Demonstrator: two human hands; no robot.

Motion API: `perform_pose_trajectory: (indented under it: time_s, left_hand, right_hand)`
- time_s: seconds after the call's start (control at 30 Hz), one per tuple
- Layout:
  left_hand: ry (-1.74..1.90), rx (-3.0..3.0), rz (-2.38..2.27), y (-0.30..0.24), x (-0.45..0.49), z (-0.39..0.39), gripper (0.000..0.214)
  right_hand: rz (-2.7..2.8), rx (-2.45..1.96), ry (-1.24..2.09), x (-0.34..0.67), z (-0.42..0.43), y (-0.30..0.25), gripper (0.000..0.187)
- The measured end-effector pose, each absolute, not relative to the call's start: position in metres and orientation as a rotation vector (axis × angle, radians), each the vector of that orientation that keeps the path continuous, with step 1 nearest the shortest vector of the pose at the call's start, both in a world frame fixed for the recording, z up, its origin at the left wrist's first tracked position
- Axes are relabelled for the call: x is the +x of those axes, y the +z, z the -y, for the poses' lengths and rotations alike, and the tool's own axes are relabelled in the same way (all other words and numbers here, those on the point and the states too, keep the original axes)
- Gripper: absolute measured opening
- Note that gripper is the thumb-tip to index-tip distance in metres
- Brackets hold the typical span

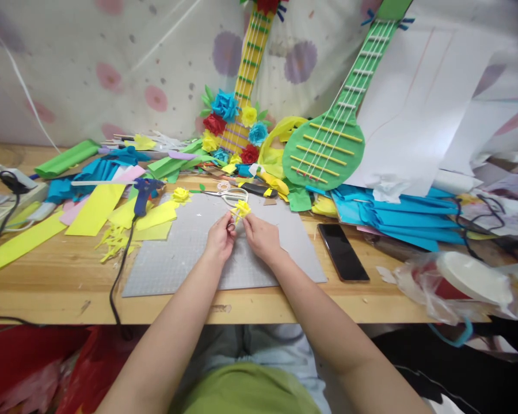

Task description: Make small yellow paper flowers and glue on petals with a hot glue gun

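My left hand (221,236) and my right hand (261,236) meet over the grey cutting mat (172,259), both pinching a small yellow paper flower (242,209) between their fingertips. White-handled scissors (228,195) lie just beyond the flower. A finished yellow paper flower (181,195) rests at the mat's far left corner. A blue glue gun (144,192) lies left of it with its black cord running off the table's front edge.
A yellow paper guitar (246,75) with flowers and a green paper guitar (328,144) lean against the back wall. Yellow, blue and green paper strips (90,207) cover the left side. A black phone (343,252), blue paper sheets (397,215) and a bagged tape roll (461,284) lie right.
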State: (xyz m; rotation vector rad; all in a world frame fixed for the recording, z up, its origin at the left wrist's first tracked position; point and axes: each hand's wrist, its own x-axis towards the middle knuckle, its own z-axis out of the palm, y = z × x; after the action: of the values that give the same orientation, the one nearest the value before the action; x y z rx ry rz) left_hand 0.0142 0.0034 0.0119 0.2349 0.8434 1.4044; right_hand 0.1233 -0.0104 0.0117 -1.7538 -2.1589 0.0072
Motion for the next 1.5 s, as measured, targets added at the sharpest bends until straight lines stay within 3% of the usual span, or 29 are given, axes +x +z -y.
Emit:
perform_pose_trajectory:
  time_s: [0.57, 1.5]
  left_hand:
    - [1.380, 0.328, -0.695, 0.012, 0.012, -0.003, 0.010]
    - [1.412, 0.449, -0.923, 0.006, 0.011, -0.004, 0.008]
  right_hand:
    - [2.134, -1.824, 0.163, 0.127, 0.011, 0.012, 0.036]
    - [2.266, -1.676, 0.291, 0.134, 0.007, 0.008, 0.032]
